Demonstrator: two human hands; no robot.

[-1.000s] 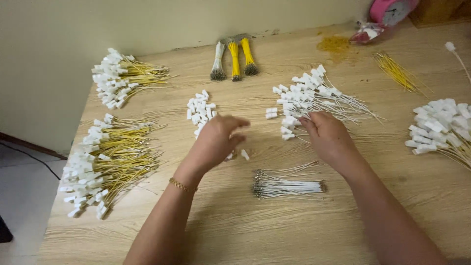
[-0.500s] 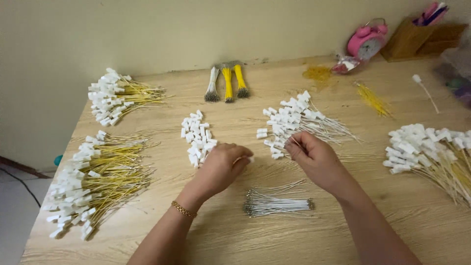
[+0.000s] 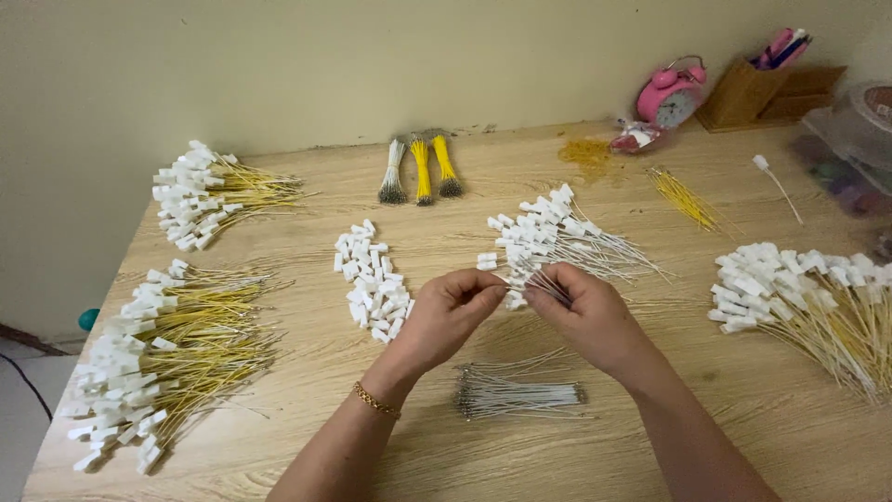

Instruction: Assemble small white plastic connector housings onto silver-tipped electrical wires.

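Wire bundle (image 3: 516, 395), grey and bare-ended, lies nearest on the wooden table (image 3: 743, 437), just in front of the wrists and untouched. Above it the left hand (image 3: 446, 311) and the right hand (image 3: 590, 311) have drawn together and lifted off the surface; a second ago they were spread flat, the left near the loose white connectors (image 3: 372, 279), the right on the white-wire pile (image 3: 548, 237). Now the fingertips nearly meet, pinching something small between them, probably a thin white wire and a connector, though the piece itself is too small to make out for certain. That shift reads as a move from picking parts to fitting them together in mid-air, just over the near edge of the white-wire pile.

To the left lie two heaps of finished yellow wires with white connectors, the near heap (image 3: 158, 363) and the far heap (image 3: 209, 191). A similar heap (image 3: 808, 288) sits at the right. Farther back are three tied bundles (image 3: 420, 169), loose yellow wires (image 3: 686, 197), and a pink alarm clock (image 3: 671, 93) by the wall.
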